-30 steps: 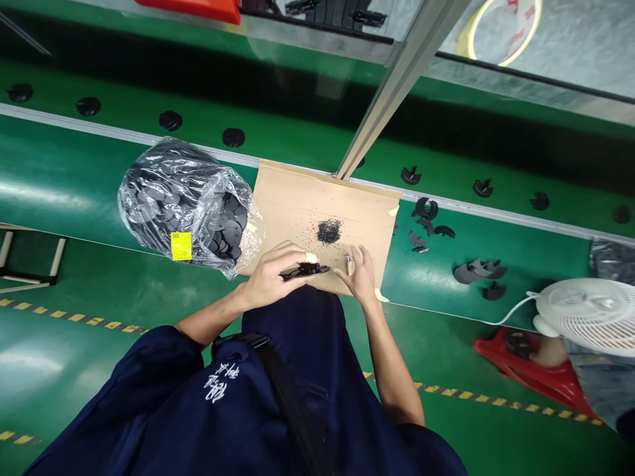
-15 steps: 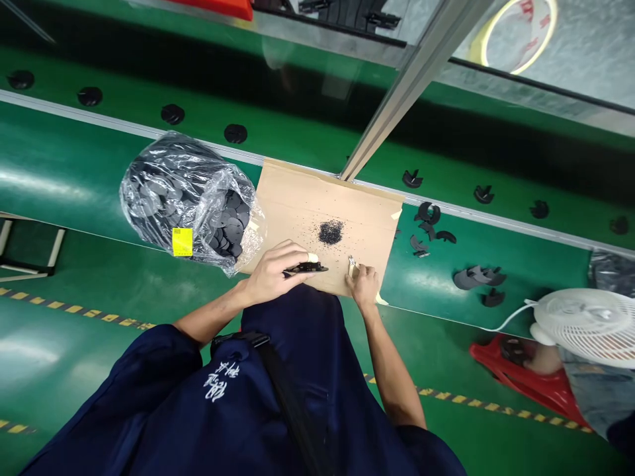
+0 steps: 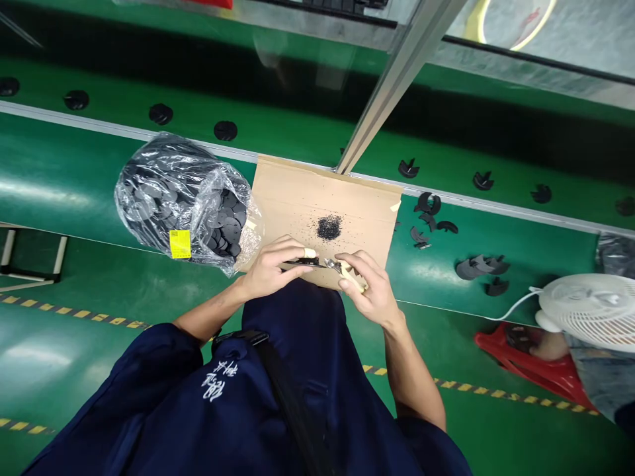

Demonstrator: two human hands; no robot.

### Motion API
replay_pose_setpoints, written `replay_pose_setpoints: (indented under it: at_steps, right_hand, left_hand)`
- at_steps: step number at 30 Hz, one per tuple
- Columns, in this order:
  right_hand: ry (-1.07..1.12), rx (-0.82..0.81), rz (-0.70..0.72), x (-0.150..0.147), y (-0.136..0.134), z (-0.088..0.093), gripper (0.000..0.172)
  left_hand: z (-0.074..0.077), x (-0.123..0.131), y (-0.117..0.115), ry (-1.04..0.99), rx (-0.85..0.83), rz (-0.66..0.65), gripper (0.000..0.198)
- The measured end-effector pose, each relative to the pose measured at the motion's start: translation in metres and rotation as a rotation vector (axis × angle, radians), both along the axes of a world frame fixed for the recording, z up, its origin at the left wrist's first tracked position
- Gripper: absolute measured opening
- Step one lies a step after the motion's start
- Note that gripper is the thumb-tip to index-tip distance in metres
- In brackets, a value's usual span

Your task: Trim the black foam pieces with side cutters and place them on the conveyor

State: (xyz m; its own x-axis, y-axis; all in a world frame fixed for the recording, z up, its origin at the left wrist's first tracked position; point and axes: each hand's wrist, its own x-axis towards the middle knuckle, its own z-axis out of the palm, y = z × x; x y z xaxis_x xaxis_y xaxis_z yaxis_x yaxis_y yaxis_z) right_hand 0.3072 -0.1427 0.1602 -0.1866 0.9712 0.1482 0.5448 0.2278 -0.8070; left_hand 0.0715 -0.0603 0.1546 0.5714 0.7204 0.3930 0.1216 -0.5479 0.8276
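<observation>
My dark blue top (image 3: 163,396) is closest to me. My left hand (image 3: 270,266) pinches a thin, flat black plastic part (image 3: 303,263) between thumb and fingers, and a pale cover (image 3: 310,252) sits on one fingertip. My right hand (image 3: 371,287) is wrapped around small nippers (image 3: 353,274) with cream handles. Their metal tips point at the right end of the black part; I can't tell if they touch it. The part is up over the near edge of a brown cardboard sheet (image 3: 288,192). Past my hands, a little heap of black bits (image 3: 329,227) lies on the cardboard. To the left is a clear bag (image 3: 169,155) full of black discs (image 3: 231,228). To the right are curved black pieces (image 3: 429,203). Farther off, more black parts (image 3: 225,130) sit in a row on a green strip (image 3: 297,135).
</observation>
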Motion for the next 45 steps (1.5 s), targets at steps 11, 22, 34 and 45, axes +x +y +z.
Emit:
replay_pose_setpoints:
  at_steps: [11,22,34,45]
  right_hand:
    - [-0.331,0.124,0.058,0.001,0.007,0.015,0.039]
    - [-0.299,0.151,-0.019,0.003,0.008,-0.007,0.031]
    - [-0.470,0.085,-0.145,0.005,0.019,-0.030,0.039]
    - [0.238,-0.195,-0.253,-0.022,0.018,-0.029,0.042]
  left_hand:
    - [-0.004,-0.002,0.001,-0.047,-0.044,-0.033,0.019]
    - [-0.019,0.000,0.011,-0.044,-0.070,-0.060,0.019]
    - [-0.045,0.014,0.022,0.217,0.089,-0.013,0.025]
    - [-0.043,0.012,0.007,-0.171,-0.464,0.027,0.034]
